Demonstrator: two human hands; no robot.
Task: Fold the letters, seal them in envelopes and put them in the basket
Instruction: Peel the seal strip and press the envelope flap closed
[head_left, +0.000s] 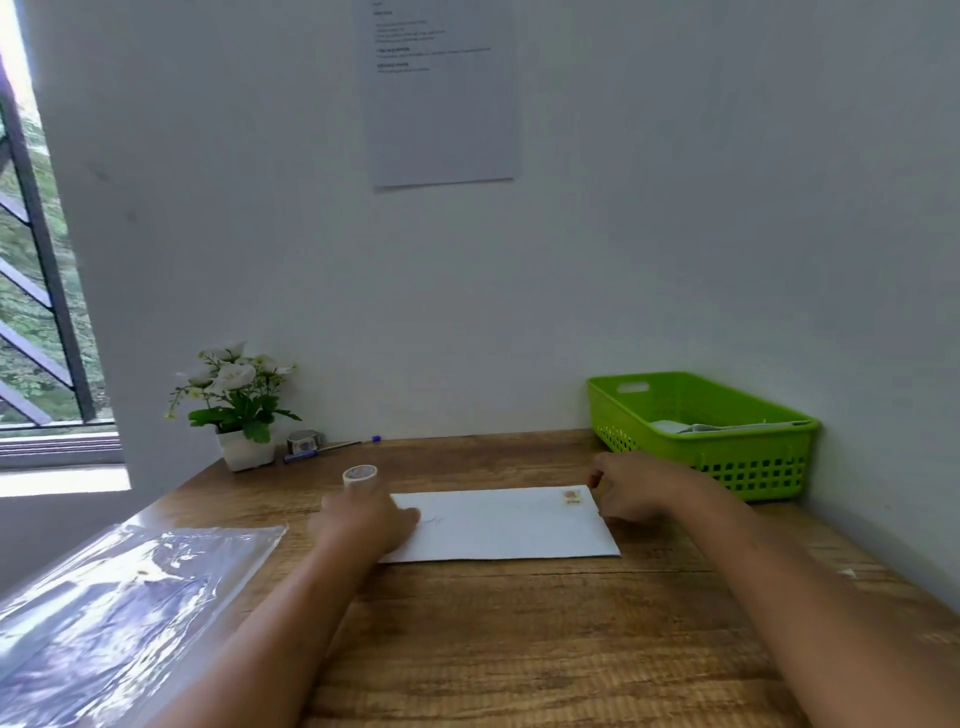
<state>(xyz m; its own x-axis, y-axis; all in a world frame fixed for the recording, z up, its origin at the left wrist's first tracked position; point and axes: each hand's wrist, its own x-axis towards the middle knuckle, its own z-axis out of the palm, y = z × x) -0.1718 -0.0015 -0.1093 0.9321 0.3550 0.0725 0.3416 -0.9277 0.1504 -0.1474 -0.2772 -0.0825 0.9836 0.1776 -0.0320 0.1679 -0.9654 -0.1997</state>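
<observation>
A white envelope (511, 525) lies flat on the wooden table (519, 649), with a small stamp in its far right corner. My left hand (363, 519) rests on its left end, fingers curled and pressing down. At the right edge my right hand (631, 491) touches the stamp corner, fingers bent. A green plastic basket (748, 457) stands at the back right against the wall and holds white paper items. A small roll of tape (359, 474) sits just beyond my left hand.
A clear plastic sleeve (114, 613) with papers lies at the front left. A potted white flower (236, 405), another tape roll (304, 441) and a blue pen (332, 448) stand along the back wall. A printed sheet (441, 93) hangs on the wall.
</observation>
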